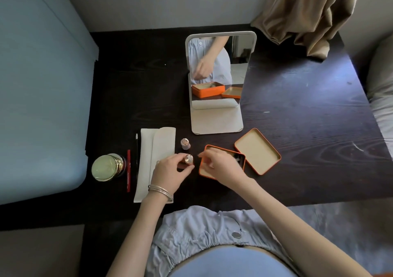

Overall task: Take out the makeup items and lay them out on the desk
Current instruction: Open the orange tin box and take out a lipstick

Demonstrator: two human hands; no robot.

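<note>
The left hand (170, 171) pinches a small round bottle (188, 159) with a shiny metallic cap, upright, its long axis vertical, cap toward the camera. A matching bottle (185, 144) stands just beyond the fingertips. The right hand (221, 166), fingers curled loosely, hovers over the open orange metal tin (223, 149); whether it grips anything cannot be told. The tin's rectangular lid (258, 151) lies beyond the right hand, inside up.
</note>
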